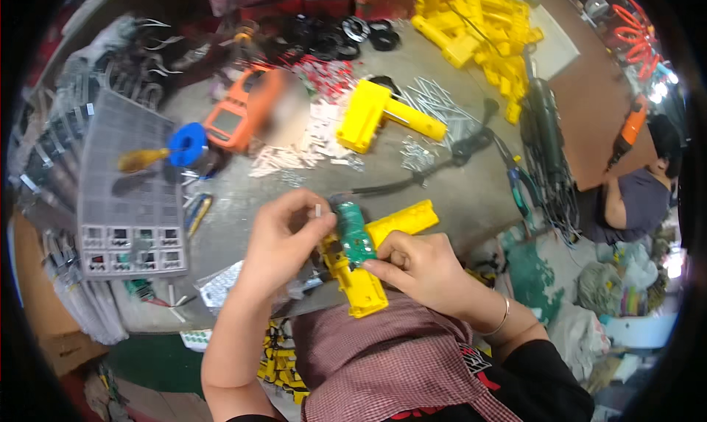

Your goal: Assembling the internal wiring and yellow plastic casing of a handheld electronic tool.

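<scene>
In front of me, at the near edge of the bench, lies a yellow plastic drill-shaped housing half [366,295], its handle pointing up to the right. A green circuit board [356,233] rests over its body. My left hand [289,234] is closed at the board's upper left, with a small white piece [319,210] between thumb and forefinger. At the board's lower right, my right hand [423,269] pinches its edge with thumb and curled forefinger. Beyond them lies another yellow housing [367,116] with a metal rod along its handle.
Screws [417,155], long metal rods [440,102] and small pale parts [324,131] lie in heaps beyond. An orange multimeter [239,113], blue spool [188,143] and grey parts organizer [129,179] stand left. Yellow housings [471,24] pile up far right; pliers [515,183] lie right. Another person [637,194] sits at right.
</scene>
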The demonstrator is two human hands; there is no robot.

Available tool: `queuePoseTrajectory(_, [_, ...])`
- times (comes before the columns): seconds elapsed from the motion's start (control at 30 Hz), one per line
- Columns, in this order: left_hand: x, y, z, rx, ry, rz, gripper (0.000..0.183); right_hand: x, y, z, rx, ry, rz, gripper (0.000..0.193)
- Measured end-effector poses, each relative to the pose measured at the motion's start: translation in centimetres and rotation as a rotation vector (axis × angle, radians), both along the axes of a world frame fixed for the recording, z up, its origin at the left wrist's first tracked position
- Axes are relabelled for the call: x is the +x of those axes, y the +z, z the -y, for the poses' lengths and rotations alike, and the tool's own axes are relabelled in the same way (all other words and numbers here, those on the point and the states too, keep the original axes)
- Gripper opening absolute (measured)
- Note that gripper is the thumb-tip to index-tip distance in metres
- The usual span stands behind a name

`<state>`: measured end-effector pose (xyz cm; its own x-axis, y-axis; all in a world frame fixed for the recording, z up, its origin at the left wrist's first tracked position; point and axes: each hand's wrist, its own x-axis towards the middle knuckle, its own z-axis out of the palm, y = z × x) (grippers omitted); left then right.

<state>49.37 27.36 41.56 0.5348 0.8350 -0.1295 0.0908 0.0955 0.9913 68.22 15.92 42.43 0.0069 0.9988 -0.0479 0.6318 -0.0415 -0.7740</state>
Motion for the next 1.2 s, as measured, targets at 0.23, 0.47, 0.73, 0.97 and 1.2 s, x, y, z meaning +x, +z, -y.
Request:
queuePoseTrajectory(0.23, [0.4,-2.7,0.8,0.116,0.009,-0.060,0.011,2.6,-0.8,1.0,-0.162,-0.199,-0.499,0.016])
queuePoseTrajectory(0.47, [-0.2,-0.3,3.3,0.786,0.233,-0.306,0.033,8.8,3.3,3.1,0.662,-0.471,-0.519,0.026])
queuePoseTrajectory(0.73, [-6.5,2.6,12.1,0.442,0.343,0.190,0.043,-6.6,3.8,-0.1,0.788,0.388,-0.142,0.017])
queuePoseTrajectory(0.97, [-25.1,16.3,6.4,1.856,2.174,-0.847,0.017,-6.4,3.3,-0.1,0.609,0.334,-0.134,0.016])
queuePoseTrajectory(1.2, [-42.0,31.9,-13.7,0.934,1.550,-0.749,0.091,-4.0,3.9,2.0,0.504,0.224,-0.086,0.014])
